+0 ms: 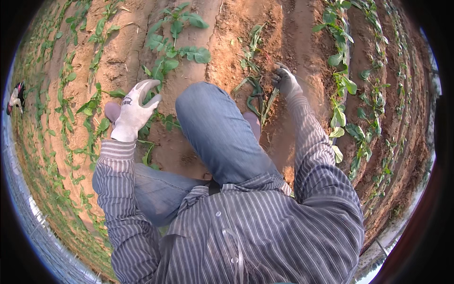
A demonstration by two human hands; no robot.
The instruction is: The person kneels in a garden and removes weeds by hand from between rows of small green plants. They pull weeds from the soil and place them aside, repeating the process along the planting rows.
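Observation:
My left hand (133,110), in a white knit glove with dark printing, hangs over a row of green leafy seedlings (165,64). Its thumb and fingers are spread, and leaves show in the gap between them. My right hand (288,82), in a soil-darkened glove, is over the furrow beyond my raised knee. Its fingers are curled; whether anything is inside them is hidden. Next to it lie limp, uprooted-looking plants (256,94) on loose soil. A thin reddish stem (267,56) shows just past the fingertips.
My raised knee (216,113) in blue jeans stands between my hands. Another leafy row (338,81) runs on the right, with more rows (369,124) beyond. More seedling rows (67,103) are on the left. A person (16,98) is at the far left edge.

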